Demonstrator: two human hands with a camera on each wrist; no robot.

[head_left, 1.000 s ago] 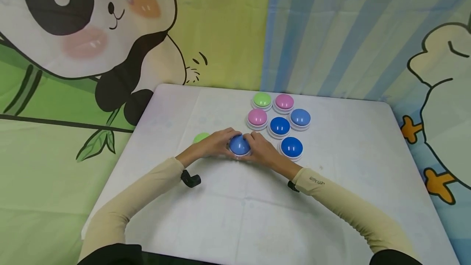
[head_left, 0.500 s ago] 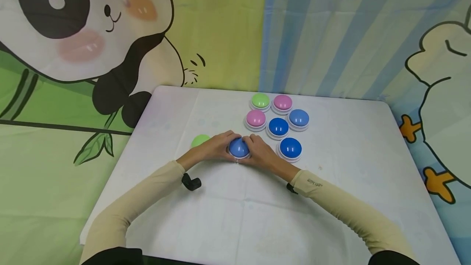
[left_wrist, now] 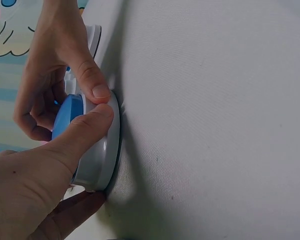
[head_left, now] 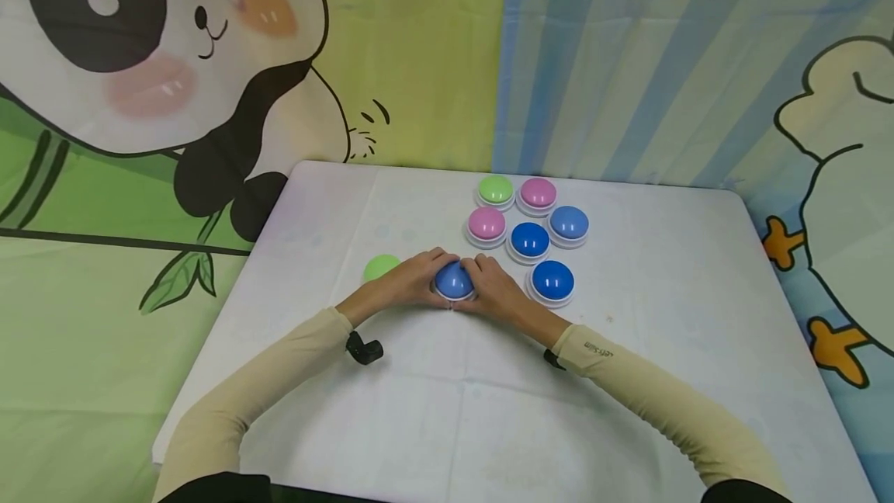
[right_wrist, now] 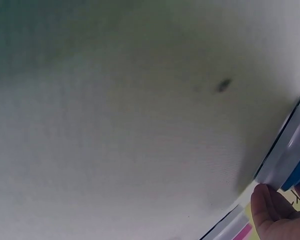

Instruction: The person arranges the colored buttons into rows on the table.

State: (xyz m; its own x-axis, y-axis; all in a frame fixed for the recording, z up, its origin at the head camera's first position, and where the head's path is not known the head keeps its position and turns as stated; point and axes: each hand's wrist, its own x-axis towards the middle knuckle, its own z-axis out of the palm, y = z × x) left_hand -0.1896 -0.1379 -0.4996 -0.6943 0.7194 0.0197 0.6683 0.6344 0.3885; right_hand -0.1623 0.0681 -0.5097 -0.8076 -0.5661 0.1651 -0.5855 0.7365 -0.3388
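A domed blue push button (head_left: pixel 454 280) on a round white base sits at the middle of the white table, between both hands. My left hand (head_left: pixel 412 278) grips its left side and my right hand (head_left: pixel 497 289) grips the right side. In the left wrist view, the two thumbs meet at the near edge of the white base (left_wrist: pixel 102 155), with fingers curled round its sides. The right wrist view catches only part of the same white base (right_wrist: pixel 285 155) at its right edge, with fingertips against it. Left of the left hand, a green push button (head_left: pixel 380 266) is partly hidden behind the wrist.
Right of the hands stand two dark blue buttons (head_left: pixel 553 280) and a lighter blue button (head_left: pixel 569 222). Farther back are two pink buttons (head_left: pixel 486 223) and a green button (head_left: pixel 496 189). Cartoon-printed cloth (head_left: pixel 419 60) hangs behind the white table (head_left: pixel 447 425).
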